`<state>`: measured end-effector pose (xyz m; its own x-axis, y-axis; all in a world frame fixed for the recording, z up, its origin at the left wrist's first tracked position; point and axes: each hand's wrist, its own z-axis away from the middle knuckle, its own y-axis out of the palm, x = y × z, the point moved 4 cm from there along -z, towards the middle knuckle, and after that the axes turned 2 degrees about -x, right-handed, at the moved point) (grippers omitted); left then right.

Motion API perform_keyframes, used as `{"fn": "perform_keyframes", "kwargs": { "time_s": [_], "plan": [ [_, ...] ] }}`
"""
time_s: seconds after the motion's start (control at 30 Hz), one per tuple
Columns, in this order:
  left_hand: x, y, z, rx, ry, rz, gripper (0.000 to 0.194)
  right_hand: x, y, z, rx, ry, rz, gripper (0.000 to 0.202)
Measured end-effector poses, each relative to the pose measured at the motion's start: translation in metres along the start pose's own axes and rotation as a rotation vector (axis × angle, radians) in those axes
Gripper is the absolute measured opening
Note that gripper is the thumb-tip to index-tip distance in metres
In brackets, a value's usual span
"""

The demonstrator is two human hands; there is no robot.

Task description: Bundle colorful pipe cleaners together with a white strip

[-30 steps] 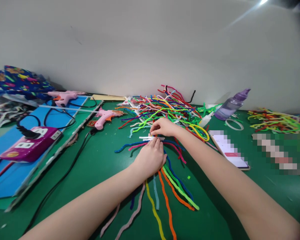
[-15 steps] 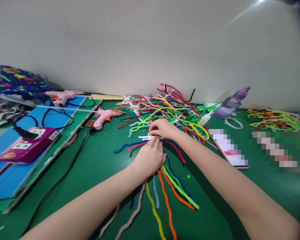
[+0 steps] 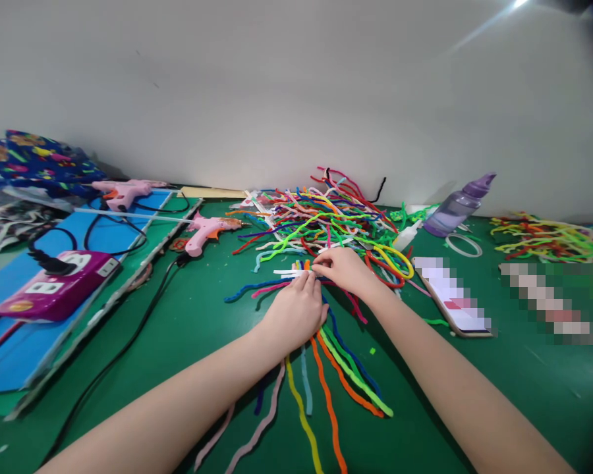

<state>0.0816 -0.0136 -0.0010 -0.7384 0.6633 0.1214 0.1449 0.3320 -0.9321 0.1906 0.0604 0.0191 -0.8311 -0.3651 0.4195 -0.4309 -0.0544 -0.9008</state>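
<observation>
Fuzzy pipe cleaners (image 3: 329,401) in several colours fan toward me from under my left hand (image 3: 298,309). That hand presses them against the table, fingers together over the row and thumb at its right side. White pipe cleaners (image 3: 284,272) lie crosswise at its fingertips, with short coloured ends sticking up behind them. Blue and pink pipe cleaners (image 3: 250,288) also run sideways under the fingers. My right hand (image 3: 337,268) is closed in a pinch at the right end of this row, on a pipe cleaner tip mostly hidden by its fingers.
Behind my hands lies a tangled heap of pipe cleaners (image 3: 321,217). Pink glue guns (image 3: 206,235) and a purple power strip (image 3: 56,286) are on the left. On the right are a phone (image 3: 452,296), a glue bottle (image 3: 406,234), a purple water bottle (image 3: 454,212) and a tape ring (image 3: 463,245).
My right hand has shifted right along the row, uncovering short coloured ends beside the white pipe cleaners. My left hand stays pressed in place.
</observation>
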Motion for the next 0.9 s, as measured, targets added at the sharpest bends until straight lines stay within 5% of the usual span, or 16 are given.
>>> {"fn": "perform_keyframes", "kwargs": {
  "time_s": [0.33, 0.9],
  "plan": [
    [-0.001, 0.001, -0.002, -0.007, 0.002, -0.006, 0.044, -0.009, 0.016, -0.006, 0.004, 0.090, -0.156, 0.013],
    [0.000, -0.004, -0.002, 0.008, 0.016, 0.003, 0.047, -0.003, 0.016, -0.005, -0.021, 0.141, -0.048, 0.014]
  ]
}}
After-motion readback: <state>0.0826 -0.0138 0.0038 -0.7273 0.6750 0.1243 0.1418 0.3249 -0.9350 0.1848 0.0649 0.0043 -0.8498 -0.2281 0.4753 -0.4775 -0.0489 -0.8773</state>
